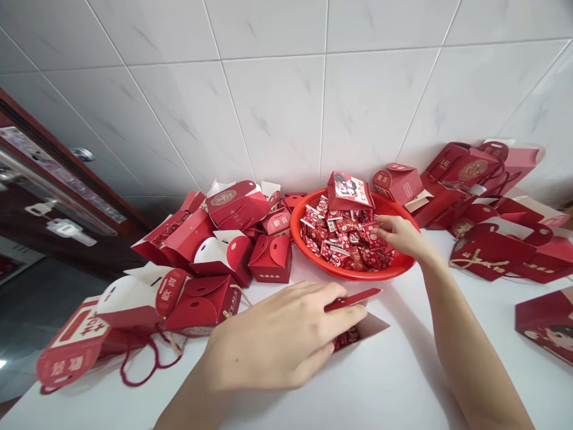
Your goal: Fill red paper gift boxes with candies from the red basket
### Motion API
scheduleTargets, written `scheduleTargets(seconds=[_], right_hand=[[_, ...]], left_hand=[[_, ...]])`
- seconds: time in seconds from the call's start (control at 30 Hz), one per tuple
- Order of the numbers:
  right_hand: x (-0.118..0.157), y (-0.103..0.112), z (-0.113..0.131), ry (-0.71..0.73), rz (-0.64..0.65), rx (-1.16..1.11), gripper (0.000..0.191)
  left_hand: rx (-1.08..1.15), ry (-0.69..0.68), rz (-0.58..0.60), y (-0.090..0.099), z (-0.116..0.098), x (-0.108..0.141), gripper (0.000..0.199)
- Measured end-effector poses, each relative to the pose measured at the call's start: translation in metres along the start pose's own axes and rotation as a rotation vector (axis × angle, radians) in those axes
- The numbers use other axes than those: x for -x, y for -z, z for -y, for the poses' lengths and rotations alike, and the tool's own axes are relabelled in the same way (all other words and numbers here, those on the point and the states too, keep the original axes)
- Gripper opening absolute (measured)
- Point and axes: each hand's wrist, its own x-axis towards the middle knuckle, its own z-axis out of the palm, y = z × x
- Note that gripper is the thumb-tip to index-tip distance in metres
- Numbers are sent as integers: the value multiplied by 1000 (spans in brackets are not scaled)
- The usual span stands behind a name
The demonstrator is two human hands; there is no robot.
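My left hand (282,334) is closed on the flap of a small red gift box (362,328) low in the middle of the head view. The box is open at the top, and some red wrapping shows inside; the hand covers much of it. My right hand (398,234) reaches into the red plastic basket (358,275), its fingers pinched at a red wrapped candy (369,234) near the right rim. Many wrapped candies fill the basket. A folded red box (350,190) with a cartoon picture rests over the basket's back rim.
Red gift boxes (271,257) with flaps and cords crowd the white table's left side. More red bags and boxes (483,251) stand at the right, and one box (548,322) lies at the right edge. A tiled wall (277,119) rises behind; a dark door (67,221) is at the left.
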Motion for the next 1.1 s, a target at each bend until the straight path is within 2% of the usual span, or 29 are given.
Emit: scheduleTargets(seconds=[0.23, 0.43, 0.57, 0.77, 0.87, 0.97, 1.1], right_hand=[[1, 3, 6, 45, -31, -64, 16], [3, 4, 10, 71, -18, -95, 20], [3, 4, 10, 77, -1, -108, 23], [3, 4, 8, 68, 38, -113, 24], [3, 3, 8, 68, 44, -108, 24], [2, 3, 8, 76, 46, -103, 26], [0, 0, 7, 95, 51, -96, 26]], left_hand=[[72, -12, 4, 0, 8, -2, 44], [202, -80, -2, 0, 17, -9, 55], [286, -104, -20, 2, 22, -13, 50], [351, -91, -193, 4, 31, -12, 45], [329, -10, -361, 2, 41, -14, 41], [276, 137, -511, -2, 57, -20, 39], [218, 246, -530, -9, 74, -31, 38]])
